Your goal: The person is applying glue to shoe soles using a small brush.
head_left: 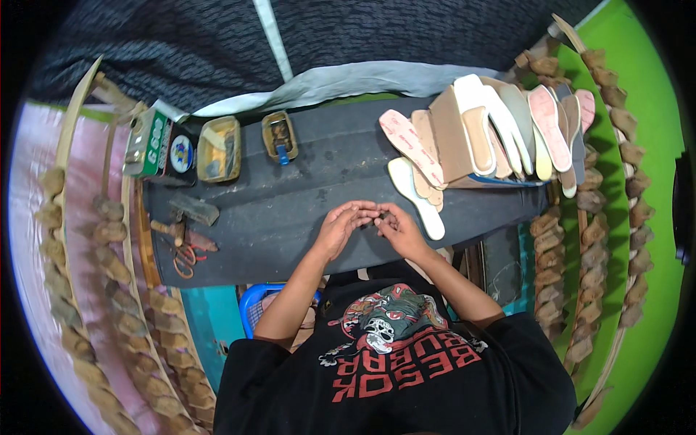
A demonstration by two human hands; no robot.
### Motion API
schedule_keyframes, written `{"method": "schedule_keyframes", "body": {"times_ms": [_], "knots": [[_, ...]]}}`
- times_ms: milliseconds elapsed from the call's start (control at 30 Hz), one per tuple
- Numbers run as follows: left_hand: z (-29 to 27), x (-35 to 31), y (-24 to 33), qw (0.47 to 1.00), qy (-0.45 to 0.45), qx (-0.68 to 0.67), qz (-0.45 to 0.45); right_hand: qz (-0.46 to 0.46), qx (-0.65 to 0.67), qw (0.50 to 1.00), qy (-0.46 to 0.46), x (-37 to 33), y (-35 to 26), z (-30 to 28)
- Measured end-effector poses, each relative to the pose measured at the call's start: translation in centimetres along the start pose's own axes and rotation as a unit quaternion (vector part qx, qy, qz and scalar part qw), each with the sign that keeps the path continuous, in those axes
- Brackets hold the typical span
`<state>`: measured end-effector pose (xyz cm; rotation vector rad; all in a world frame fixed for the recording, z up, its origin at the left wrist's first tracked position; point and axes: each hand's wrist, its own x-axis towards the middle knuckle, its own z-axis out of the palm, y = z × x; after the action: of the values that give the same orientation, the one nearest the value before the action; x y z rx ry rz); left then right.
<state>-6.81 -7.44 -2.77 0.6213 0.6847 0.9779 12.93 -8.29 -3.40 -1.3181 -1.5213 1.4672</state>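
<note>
My left hand (344,228) is just above the front of the dark-covered table (304,196), its fingers stretched toward the right hand. Close against those fingertips, my right hand (399,230) has its thumb and fingers drawn together. A small dark spot shows between the hands; whether it is a held object or shadow is unclear. The nearest thing to my right hand is a cream insole (417,197) lying on the table. Above it, a pink-and-white printed insole (411,145) leans over tan insole pieces (426,129).
A cardboard box (451,138) heaped with insoles stands at right. At left are a green can (156,148), a yellowish tub (219,148), a small tray with a blue-handled brush (281,151), a grey block (196,209), a hammer (170,230) and scissors (185,259). Racks of wooden shoe lasts (591,232) flank the table.
</note>
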Motion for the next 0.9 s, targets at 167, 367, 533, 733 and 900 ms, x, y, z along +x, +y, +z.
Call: {"method": "schedule_keyframes", "body": {"times_ms": [167,367,533,733,900], "knots": [[-0.6,3.3,-2.6,0.999,-0.009,0.042,-0.016,0.000,0.026,0.987,0.157,-0.1,-0.3,0.2],[3.0,4.2,-4.0,0.993,-0.022,0.083,-0.086,-0.092,-0.253,0.901,0.341,-0.9,0.4,-3.0],[3.2,5.8,-5.3,0.993,-0.013,0.047,-0.110,-0.052,-0.247,0.902,0.352,-0.4,0.1,-6.2],[3.8,11.1,-5.4,0.988,0.045,0.125,-0.081,-0.004,-0.245,0.889,0.387,0.3,3.9,-8.0],[4.7,14.7,-5.6,0.987,0.082,0.117,-0.077,0.069,-0.196,0.909,0.362,1.1,4.4,-8.7]]}}
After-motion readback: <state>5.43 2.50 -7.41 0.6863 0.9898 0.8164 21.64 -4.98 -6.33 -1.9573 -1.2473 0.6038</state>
